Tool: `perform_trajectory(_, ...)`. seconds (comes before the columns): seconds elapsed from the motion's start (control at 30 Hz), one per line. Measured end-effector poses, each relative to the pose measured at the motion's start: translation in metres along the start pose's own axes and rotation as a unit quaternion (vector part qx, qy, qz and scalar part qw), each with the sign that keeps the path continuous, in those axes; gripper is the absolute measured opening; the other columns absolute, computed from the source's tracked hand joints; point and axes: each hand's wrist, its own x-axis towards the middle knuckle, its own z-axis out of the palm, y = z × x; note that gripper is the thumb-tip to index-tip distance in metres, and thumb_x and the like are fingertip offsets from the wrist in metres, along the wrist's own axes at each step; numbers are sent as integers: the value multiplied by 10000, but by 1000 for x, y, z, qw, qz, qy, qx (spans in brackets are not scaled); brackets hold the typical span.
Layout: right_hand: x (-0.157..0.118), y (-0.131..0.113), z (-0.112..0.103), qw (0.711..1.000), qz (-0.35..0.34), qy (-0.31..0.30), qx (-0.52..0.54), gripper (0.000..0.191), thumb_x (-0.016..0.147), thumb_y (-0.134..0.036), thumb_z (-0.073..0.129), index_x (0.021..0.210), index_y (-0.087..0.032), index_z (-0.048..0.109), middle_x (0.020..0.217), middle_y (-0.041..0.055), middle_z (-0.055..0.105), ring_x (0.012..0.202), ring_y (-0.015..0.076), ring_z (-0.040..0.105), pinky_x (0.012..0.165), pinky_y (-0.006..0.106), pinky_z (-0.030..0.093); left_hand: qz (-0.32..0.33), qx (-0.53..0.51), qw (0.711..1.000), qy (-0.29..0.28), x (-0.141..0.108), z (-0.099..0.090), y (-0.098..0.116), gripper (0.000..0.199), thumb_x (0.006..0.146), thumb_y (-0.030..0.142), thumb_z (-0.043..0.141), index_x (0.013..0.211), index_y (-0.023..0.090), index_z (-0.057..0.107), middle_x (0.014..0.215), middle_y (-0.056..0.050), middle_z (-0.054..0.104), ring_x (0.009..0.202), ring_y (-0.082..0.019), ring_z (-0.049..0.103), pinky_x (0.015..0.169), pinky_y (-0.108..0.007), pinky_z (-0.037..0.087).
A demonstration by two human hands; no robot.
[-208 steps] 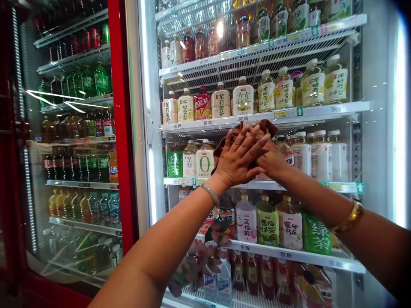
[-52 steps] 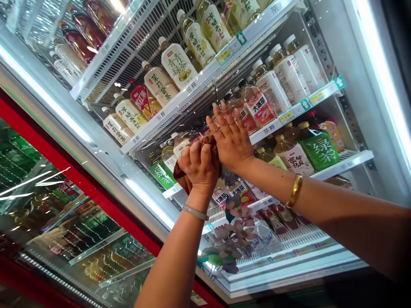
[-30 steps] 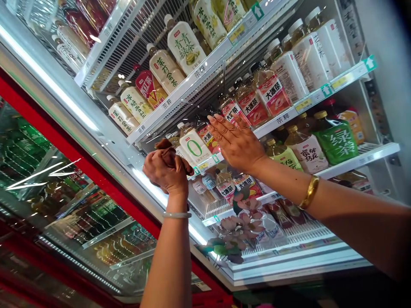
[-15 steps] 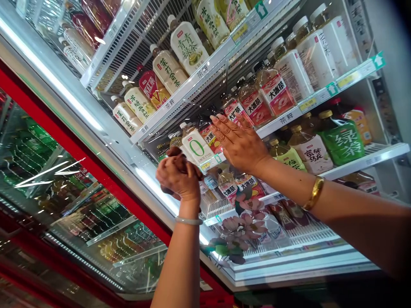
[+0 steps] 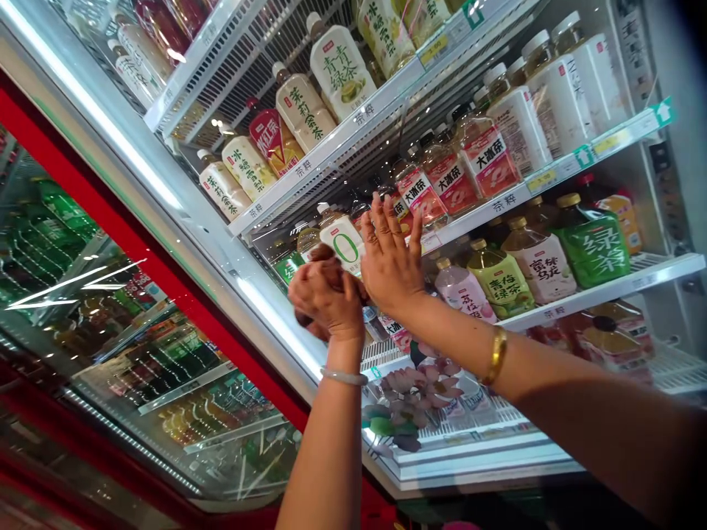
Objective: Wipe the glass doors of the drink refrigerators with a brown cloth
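0-label bottle (image 5: 345, 248) is serving as landmark. Left hand (image 5: 330, 298) with brown cloth (image 5: 325, 258) is blocking its lower left; right hand (image 5: 393, 269) is blocking its right. Flower cluster (image 5: 424, 384) is obstructing below, upper shelf edge (image 5: 334, 142) is running above. Pale frame (image 5: 204, 258) is showing free room to its left.

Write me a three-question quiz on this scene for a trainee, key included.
1. True or false: the left hand is closed around a brown cloth.
2. Where is the gold bracelet?
a) on the left wrist
b) on the right wrist
c) on a shelf
3. Fill in: the big green figure on the white-labelled bottle just behind the hands is a ____.

Key: 1. true; 2. b; 3. zero
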Motion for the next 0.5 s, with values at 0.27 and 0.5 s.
perform_trajectory(0.27,-17,-2,9,982,-166,-91,-25,579,1059,-188,364,1631,-115,321,1735,123,251,1646,232,144,1375,531,102,99,-17,990,-99,12,-27,-83,213,894,402,719,1068,280,697,1193,-95,693,1180,-317,610,1080,-545,460)
perform_trajectory(0.5,-18,-5,9,982,-153,-105,-18,646,1049,-200,401,1668,-148,223,1750,127,204,1652,235,95,1373,537,106,15,30,999,-21,-23,-25,-54,274,970,371,629,1202,227,634,1264,-163,636,1245,-355,554,1082,-613,422)
